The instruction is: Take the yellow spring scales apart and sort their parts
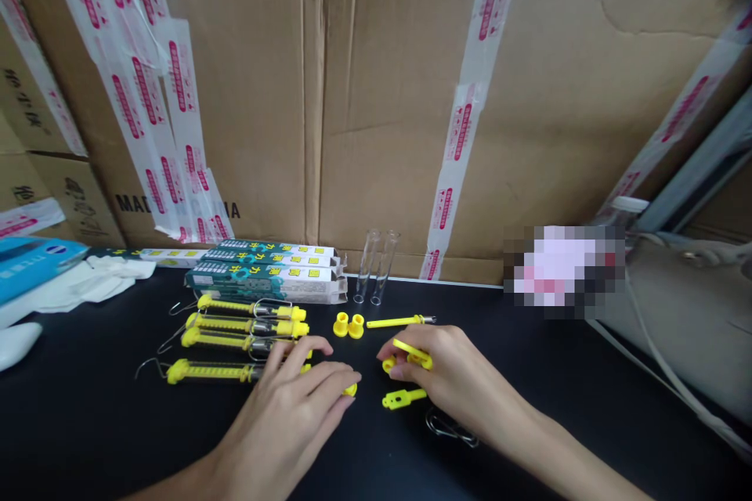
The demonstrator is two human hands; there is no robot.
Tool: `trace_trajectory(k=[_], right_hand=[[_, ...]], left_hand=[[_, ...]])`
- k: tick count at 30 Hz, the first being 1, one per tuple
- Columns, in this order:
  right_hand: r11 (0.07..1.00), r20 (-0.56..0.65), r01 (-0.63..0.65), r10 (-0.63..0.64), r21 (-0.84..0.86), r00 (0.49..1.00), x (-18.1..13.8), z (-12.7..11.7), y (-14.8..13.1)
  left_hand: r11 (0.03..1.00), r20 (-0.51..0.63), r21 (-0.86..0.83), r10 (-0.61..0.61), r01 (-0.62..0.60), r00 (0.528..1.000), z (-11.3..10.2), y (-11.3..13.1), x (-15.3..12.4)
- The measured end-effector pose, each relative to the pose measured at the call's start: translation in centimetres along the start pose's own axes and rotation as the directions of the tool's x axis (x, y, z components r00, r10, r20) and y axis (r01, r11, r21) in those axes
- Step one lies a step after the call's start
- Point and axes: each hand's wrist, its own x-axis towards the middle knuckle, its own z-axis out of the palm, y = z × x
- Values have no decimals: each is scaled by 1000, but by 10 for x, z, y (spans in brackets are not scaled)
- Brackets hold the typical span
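Observation:
My left hand (294,407) pinches a small yellow cap (350,389) between thumb and fingertips, most of it hidden. My right hand (446,368) is closed on a yellow plastic part (414,352), and a small round yellow piece (388,365) shows at its fingertips. Under that hand lies a flat yellow piece with holes (403,398), beside bent metal wire hooks (451,427). Several yellow tubular spring scales (215,371) with wire hooks lie left of and partly behind my left hand. Two yellow flanged caps (348,325) and a yellow rod (396,322) lie beyond my hands.
Two clear tubes (376,274) stand upright at the back, beside stacked green and white boxes (264,274). A large taped cardboard box (376,109) walls off the rear. White cloth or gloves (106,278) and a blue package (38,262) lie left; cables (663,372) run right.

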Motion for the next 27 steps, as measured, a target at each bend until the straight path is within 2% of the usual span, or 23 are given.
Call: trace_trajectory(k=[3, 8, 14, 19, 27], right_hand=[[1000, 20, 24, -24, 11, 1000, 1, 0, 3], [998, -14, 34, -35, -47, 999, 1, -5, 13], [970, -39, -121, 115, -209, 993, -1, -20, 23], [975, 7, -123, 126, -183, 992, 0, -17, 25], [992, 49, -44, 50, -120, 998, 1, 0, 4]], left_hand=[[1000, -4, 7, 15, -15, 1000, -1, 0, 0], [1000, -5, 1, 18, -18, 1000, -2, 0, 1], [1000, 2, 15, 2, -2, 1000, -2, 2, 1], [1000, 0, 15, -11, 11, 1000, -2, 3, 1], [998, 17, 26, -53, 52, 998, -1, 2, 1]])
